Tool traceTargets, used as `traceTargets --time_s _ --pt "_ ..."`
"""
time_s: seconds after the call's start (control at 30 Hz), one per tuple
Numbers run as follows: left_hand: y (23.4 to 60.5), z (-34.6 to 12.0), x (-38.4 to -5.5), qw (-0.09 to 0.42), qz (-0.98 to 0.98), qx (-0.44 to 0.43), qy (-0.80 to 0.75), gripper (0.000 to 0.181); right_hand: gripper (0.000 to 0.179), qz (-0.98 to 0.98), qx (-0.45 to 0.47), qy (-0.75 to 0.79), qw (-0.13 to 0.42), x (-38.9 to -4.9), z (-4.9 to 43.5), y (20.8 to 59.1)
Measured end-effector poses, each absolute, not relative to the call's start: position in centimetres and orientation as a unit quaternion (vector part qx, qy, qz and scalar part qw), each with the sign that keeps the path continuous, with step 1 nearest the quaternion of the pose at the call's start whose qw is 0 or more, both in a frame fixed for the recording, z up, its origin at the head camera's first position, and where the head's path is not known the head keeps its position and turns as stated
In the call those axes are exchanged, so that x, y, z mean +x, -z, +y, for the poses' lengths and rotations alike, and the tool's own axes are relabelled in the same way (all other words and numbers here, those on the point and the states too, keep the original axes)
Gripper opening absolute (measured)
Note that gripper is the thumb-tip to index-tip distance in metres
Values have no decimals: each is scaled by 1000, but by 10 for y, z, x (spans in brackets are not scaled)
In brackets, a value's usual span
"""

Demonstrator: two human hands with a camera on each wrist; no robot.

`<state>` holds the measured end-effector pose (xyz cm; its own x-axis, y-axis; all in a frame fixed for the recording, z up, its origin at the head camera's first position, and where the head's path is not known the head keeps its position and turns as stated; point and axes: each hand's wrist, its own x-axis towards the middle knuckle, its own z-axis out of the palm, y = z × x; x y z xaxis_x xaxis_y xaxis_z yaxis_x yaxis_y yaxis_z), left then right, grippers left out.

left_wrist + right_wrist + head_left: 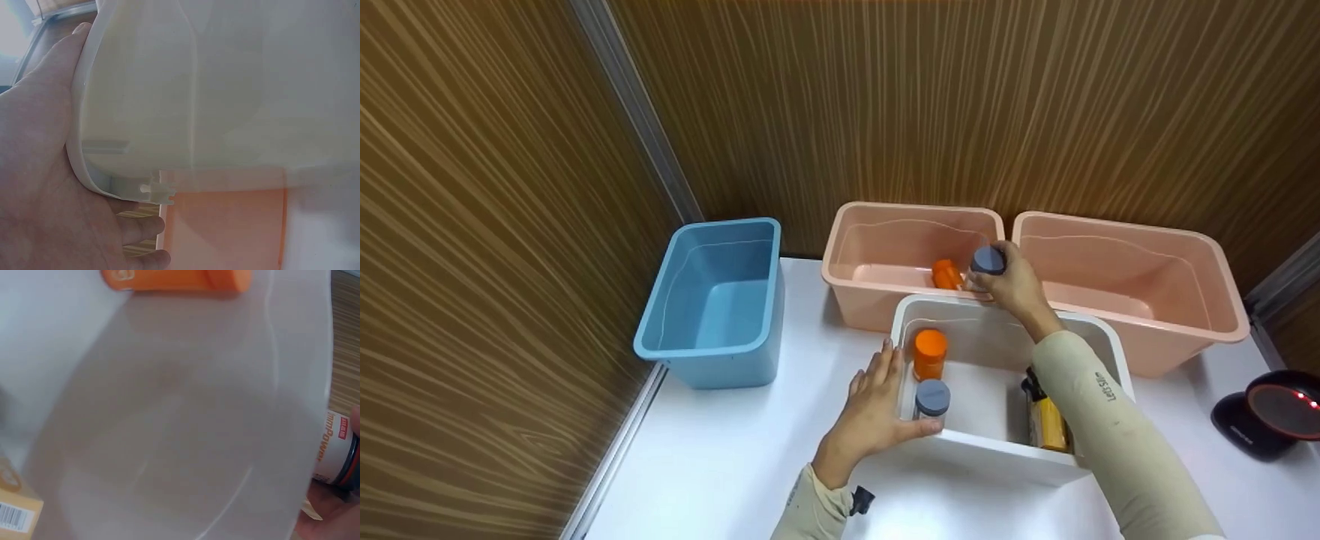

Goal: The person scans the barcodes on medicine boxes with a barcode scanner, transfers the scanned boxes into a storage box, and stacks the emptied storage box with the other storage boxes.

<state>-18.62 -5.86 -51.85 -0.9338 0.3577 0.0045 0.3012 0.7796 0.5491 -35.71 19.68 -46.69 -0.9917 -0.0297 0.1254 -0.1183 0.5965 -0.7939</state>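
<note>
My right hand holds a white-labelled bottle with a dark grey lid at the near right side of the left pink bin, fingers around the lid. The bottle's printed label shows in the right wrist view. At the near left corner of a white bin, my left hand rests with fingers straight along the outer side and thumb along the front rim. Inside that bin stand an orange bottle and a grey-lidded bottle. A yellow box lies at its right, partly hidden by my right sleeve.
An orange bottle lies in the left pink bin. Beside it stands another pink bin. A blue bin is at the left. On the right sits a black device with red lights. Wood-patterned walls enclose the white table.
</note>
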Motion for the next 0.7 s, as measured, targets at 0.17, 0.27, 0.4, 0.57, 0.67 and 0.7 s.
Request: traceTargets --time_s 0.17,0.27,0.4,0.57,0.67,0.7 --pt "519 -58 -186 44 941 177 -286 129 69 -893 45 -447 21 -357 197 469" --pt "519 -58 -187 49 941 175 -286 129 70 -890 45 -454 13 -356 196 469" --pt "518 -56 -187 55 941 174 -284 128 71 -891 43 -452 4 -356 197 469" --pt "519 -56 -187 54 941 173 -285 128 71 -894 48 -446 0 -356 197 470" --pt "519 -56 -186 55 941 171 -285 128 71 -895 48 -444 -1 -356 196 471" --pt "519 -56 -186 56 941 171 -286 128 71 -895 48 -444 -2 -356 196 471"
